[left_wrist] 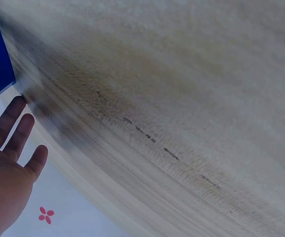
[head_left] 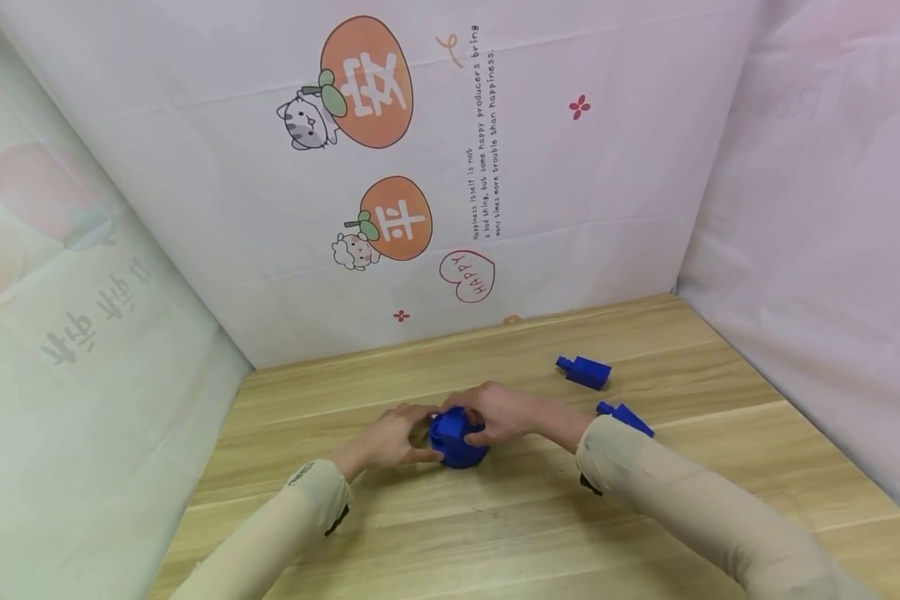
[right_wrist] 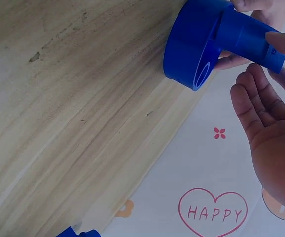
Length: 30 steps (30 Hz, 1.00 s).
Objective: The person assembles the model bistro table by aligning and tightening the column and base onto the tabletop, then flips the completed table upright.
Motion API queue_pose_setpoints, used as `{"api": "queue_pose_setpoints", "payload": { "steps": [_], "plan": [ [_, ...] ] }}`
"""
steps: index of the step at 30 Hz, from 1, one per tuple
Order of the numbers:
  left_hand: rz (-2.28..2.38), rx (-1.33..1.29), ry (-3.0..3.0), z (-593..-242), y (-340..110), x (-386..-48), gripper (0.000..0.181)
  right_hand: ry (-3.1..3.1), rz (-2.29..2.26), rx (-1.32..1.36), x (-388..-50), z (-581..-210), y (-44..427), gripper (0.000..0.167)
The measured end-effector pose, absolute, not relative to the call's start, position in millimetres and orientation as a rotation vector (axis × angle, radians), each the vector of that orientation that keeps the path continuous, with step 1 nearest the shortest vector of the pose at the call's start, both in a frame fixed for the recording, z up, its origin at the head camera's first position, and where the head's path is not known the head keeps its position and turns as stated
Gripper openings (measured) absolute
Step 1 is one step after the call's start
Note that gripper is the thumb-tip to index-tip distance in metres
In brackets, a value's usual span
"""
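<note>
While the left hand point(head_left: 390, 439) grips a round blue base point(head_left: 461, 456) on the wooden table point(head_left: 450, 525), outer fingers apart, the right hand point(head_left: 504, 414) pinches the blue block point(right_wrist: 246, 42) rising from it, two blue pieces point(head_left: 588, 372) lying rightward, printed cloth point(head_left: 570, 208) behind

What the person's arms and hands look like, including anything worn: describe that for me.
Both arms wear long, plain cream sleeves, the left sleeve and the right sleeve, each ending short of the hand. The left cuff bears a small dark marking. A small black piece shows at the edge of each cuff. The left hand and right hand are bare, without gloves.
</note>
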State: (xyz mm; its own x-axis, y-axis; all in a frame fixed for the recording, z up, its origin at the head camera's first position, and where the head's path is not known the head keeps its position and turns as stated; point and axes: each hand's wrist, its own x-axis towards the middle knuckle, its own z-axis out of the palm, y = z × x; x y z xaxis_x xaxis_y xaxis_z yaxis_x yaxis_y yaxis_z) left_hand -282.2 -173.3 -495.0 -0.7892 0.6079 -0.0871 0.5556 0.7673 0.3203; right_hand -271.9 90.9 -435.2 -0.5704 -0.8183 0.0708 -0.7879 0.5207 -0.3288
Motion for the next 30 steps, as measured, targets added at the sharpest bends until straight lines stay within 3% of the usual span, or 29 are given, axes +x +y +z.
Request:
{"api": "queue_pose_setpoints", "payload": {
  "steps": [7,18,23,30],
  "plan": [
    [0.419,0.918,2.774,-494.2,-172.6,-282.6,0.089,2.756,-0.507,-1.24,-272.9,-435.3,91.6,0.044],
    [0.413,0.949,2.765,-492.4,-170.9,-281.6,0.086,2.766,-0.525,-1.231,-273.9,-435.3,92.7,0.036],
    [0.419,0.95,2.76,-491.0,-171.5,-281.1,0.086,2.825,-0.486,-1.155,-273.2,-435.7,93.4,0.044],
    [0.413,0.953,2.761,-491.5,-172.4,-282.5,0.085,2.754,-0.415,-1.265,-274.7,-435.5,93.8,0.057]
  ]
}}
